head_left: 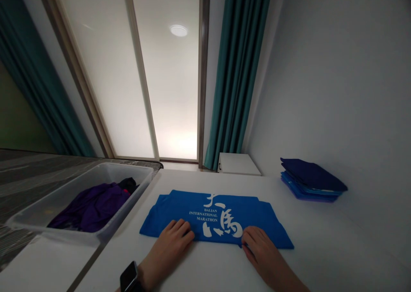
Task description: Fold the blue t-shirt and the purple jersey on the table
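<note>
A blue shirt (205, 202) with white lettering lies folded across the white table, its sides spreading out to left and right. My left hand (176, 238) rests at the shirt's near edge, left of the lettering, with its fingers together and curled on the cloth. My right hand (258, 245) pinches the near edge at the right of the lettering, where a small corner of cloth sticks out below the fingertips. A dark watch is on my left wrist.
On the left stands a translucent bin (128, 206) holding crumpled purple clothes (96, 206). A stack of folded dark and bright blue clothes (311, 178) sits at the right by the wall. Beyond the white table (205, 266) is a low white cabinet (239, 163).
</note>
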Demonstrator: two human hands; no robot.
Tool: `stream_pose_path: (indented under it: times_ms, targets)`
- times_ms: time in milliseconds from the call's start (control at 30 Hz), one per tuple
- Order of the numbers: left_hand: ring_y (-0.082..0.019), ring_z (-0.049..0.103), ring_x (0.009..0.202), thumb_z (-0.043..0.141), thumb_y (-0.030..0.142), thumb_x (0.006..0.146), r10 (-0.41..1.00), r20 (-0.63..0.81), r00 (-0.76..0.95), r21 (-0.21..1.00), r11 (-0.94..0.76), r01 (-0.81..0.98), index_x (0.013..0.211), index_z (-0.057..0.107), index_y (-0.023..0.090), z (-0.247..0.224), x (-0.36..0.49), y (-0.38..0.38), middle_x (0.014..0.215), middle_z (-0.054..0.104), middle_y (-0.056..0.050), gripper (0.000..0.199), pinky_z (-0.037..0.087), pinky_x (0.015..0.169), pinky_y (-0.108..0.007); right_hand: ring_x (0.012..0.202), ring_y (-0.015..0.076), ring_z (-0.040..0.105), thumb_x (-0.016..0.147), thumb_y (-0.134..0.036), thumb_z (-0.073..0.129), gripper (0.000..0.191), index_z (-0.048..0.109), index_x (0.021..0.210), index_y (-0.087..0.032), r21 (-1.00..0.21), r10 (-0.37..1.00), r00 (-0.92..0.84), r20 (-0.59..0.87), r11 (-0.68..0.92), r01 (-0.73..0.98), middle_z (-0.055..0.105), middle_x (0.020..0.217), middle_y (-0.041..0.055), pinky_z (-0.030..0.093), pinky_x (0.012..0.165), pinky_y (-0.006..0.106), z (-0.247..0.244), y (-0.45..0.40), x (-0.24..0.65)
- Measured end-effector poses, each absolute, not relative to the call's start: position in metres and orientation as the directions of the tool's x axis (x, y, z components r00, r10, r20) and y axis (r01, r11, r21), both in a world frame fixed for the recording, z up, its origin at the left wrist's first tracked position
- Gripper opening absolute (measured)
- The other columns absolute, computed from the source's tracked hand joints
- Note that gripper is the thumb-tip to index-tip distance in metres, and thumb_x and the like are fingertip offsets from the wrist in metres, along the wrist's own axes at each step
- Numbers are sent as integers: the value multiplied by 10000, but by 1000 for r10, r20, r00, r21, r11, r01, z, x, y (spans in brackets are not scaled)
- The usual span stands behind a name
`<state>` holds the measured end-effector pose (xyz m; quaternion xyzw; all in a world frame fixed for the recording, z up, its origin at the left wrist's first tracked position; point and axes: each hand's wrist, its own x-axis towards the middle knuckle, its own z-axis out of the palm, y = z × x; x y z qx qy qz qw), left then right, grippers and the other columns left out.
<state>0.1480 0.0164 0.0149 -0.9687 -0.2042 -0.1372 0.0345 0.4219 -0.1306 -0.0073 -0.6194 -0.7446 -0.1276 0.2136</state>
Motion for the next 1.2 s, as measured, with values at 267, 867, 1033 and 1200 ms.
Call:
stream_pose_path:
  times_ms: [267,867,1033,1200]
  targets:
    - [-184,553,881,450,161,952,425,243,872,152,-904,399,1012,599,223,43,150,32,977,614,-26,172,401,788,-322,903,194,616,926,-128,404,213,585,977,-228,-229,919,-64,389,164,960,642,944,44,500,826,355,7,-121,434]
    - [-261,594,1009,589,328,811,467,-279,839,122,-850,513,1170,617,211,66,195,192,1089,634,-95,378,435,904,-382,1025,242,573,795,-232,559,412,616,1197,-160,-353,990,-22,-142,-30,935,620,1127,120,419,920,360,44,2,518]
    - [-231,624,851,617,396,770,465,-359,809,167,-821,546,1154,605,210,66,198,203,962,664,-64,426,471,750,-322,886,208,595,745,-295,629,439,601,1172,-196,-357,940,-16,-340,-114,927,626,1031,72,440,766,305,55,12,522]
    - [-229,621,863,628,451,746,485,-412,771,190,-782,593,1083,630,214,70,193,208,1013,667,-68,411,467,725,-309,814,196,583,705,-338,646,375,618,1053,-200,-318,910,23,-413,-168,933,626,952,42,406,657,276,54,17,530]
